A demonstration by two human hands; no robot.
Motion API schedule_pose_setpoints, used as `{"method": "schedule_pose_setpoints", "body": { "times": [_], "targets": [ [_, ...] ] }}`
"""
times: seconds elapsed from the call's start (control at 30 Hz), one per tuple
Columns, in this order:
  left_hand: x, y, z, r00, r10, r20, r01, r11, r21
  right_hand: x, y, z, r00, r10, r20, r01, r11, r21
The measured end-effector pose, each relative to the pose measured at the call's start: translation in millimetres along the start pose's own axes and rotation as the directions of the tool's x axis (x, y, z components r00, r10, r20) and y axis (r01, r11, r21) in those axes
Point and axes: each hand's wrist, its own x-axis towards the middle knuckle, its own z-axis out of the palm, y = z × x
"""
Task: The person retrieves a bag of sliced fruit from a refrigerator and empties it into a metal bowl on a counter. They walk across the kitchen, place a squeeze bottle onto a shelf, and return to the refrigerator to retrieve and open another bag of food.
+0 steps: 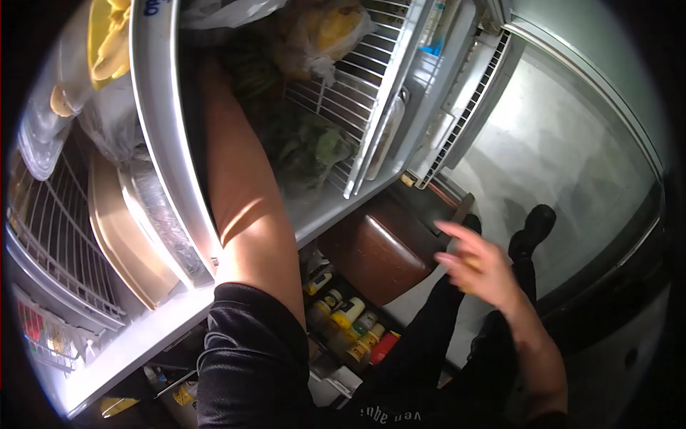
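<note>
My left forearm reaches deep into an open refrigerator, past its bright metal frame. The hand at its end is lost in shadow, so its fingers and anything in them are hidden. Nearest to that arm are leafy greens on the fridge floor. Farther up, a clear plastic bag with something yellow inside rests by a wire shelf. My right hand hangs in the air outside the fridge, slightly blurred, fingers apart and holding nothing. Below it are my dark-clothed legs.
A brown padded seat stands under the fridge edge. Bottles with yellow labels crowd a low container beside it. The left compartment holds a beige tray and yellow food. An open door stands at right; dark shoes are on the floor.
</note>
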Motion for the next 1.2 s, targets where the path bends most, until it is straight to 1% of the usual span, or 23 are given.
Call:
{"method": "schedule_pose_setpoints", "body": {
  "times": [0.03, 0.07, 0.1, 0.23, 0.27, 0.3, 0.37, 0.47, 0.57, 0.6, 0.63, 0.67, 0.73, 0.8, 0.87, 0.9, 0.93, 0.97, 1.07, 1.1, 1.13, 1.17, 1.2],
  "targets": [
    [-2, 0, -1, 1.000, 0.008, -0.010, -0.008, 1.000, -0.004, 26, -33, 19, 0.955, -0.296, 0.004, 0.296, 0.955, -0.021],
    [-3, 2, -2, 1.000, 0.021, -0.020, -0.022, 1.000, -0.011, 51, -62, 35, 0.853, -0.522, -0.015, 0.520, 0.851, -0.073],
    [-6, 1, -4, 0.999, 0.032, -0.028, -0.032, 0.999, -0.019, 72, -89, 47, 0.803, -0.596, -0.016, 0.596, 0.803, -0.019],
    [-12, 4, -7, 0.994, 0.080, -0.069, -0.083, 0.996, -0.037, 130, -150, 48, 0.809, -0.575, -0.122, 0.546, 0.812, -0.205],
    [-14, 7, -8, 0.993, 0.083, -0.079, -0.087, 0.995, -0.042, 130, -152, 41, 0.858, -0.502, -0.111, 0.470, 0.854, -0.223],
    [-16, 10, -11, 0.992, 0.086, -0.097, -0.092, 0.994, -0.055, 130, -143, 37, 0.873, -0.472, -0.121, 0.445, 0.873, -0.197],
    [-26, 16, -19, 0.986, 0.093, -0.141, -0.106, 0.991, -0.085, 120, -130, 28, 0.973, -0.228, -0.033, 0.225, 0.971, -0.074],
    [-53, 27, -36, 0.976, 0.083, -0.203, -0.109, 0.986, -0.123, 122, -108, 24, 0.979, -0.204, 0.011, 0.204, 0.979, 0.020],
    [-105, 29, -58, 0.974, -0.017, -0.227, -0.037, 0.973, -0.229, 118, -119, 25, 0.971, -0.238, 0.037, 0.223, 0.947, 0.232],
    [-128, 25, -67, 0.979, -0.078, -0.190, 0.015, 0.949, -0.315, 116, -122, 22, 0.977, -0.212, 0.026, 0.195, 0.932, 0.306],
    [-151, 15, -81, 0.988, -0.134, -0.074, 0.085, 0.883, -0.462, 114, -123, 19, 0.983, -0.184, 0.019, 0.163, 0.912, 0.376],
    [-183, 26, -82, 0.975, -0.221, -0.025, 0.179, 0.845, -0.504, 112, -120, 12, 0.982, -0.183, 0.045, 0.148, 0.896, 0.418],
    [-217, 31, -100, 0.901, -0.380, 0.208, 0.431, 0.739, -0.518, 103, -113, 3, 0.986, -0.148, 0.077, 0.101, 0.899, 0.427],
    [-256, 49, -98, 0.908, -0.357, 0.218, 0.419, 0.780, -0.465, 89, -107, 0, 0.993, -0.076, 0.086, 0.027, 0.883, 0.468],
    [-285, 79, -108, 0.910, -0.351, 0.220, 0.414, 0.805, -0.426, 67, -100, -1, 0.996, -0.041, 0.078, 0.004, 0.904, 0.427],
    [-296, 84, -122, 0.894, -0.302, 0.332, 0.416, 0.834, -0.361, 53, -97, -2, 0.996, -0.029, 0.089, -0.009, 0.919, 0.394],
    [-307, 91, -134, 0.862, -0.253, 0.439, 0.406, 0.864, -0.299, 38, -90, -3, 0.990, -0.020, 0.142, -0.043, 0.905, 0.423],
    [-316, 101, -142, 0.822, -0.252, 0.510, 0.414, 0.880, -0.233, 16, -90, 2, 0.987, -0.084, 0.138, -0.003, 0.844, 0.536],
    [-334, 133, -158, 0.675, -0.273, 0.686, 0.440, 0.895, -0.076, -27, -79, 15, 0.977, -0.121, 0.176, -0.006, 0.808, 0.589],
    [-337, 146, -160, 0.644, -0.352, 0.679, 0.513, 0.858, -0.042, -47, -86, 28, 0.987, -0.142, 0.077, 0.079, 0.839, 0.539],
    [-341, 164, -165, 0.593, -0.356, 0.722, 0.507, 0.862, 0.010, -66, -94, 40, 0.985, -0.174, -0.021, 0.162, 0.863, 0.478],
    [-343, 187, -168, 0.539, -0.361, 0.761, 0.495, 0.867, 0.060, -85, -105, 50, 0.982, -0.188, -0.027, 0.179, 0.866, 0.467],
    [-343, 201, -176, 0.476, -0.334, 0.813, 0.349, 0.921, 0.174, -105, -114, 60, 0.992, -0.120, -0.048, 0.129, 0.868, 0.480]
  ]
}}
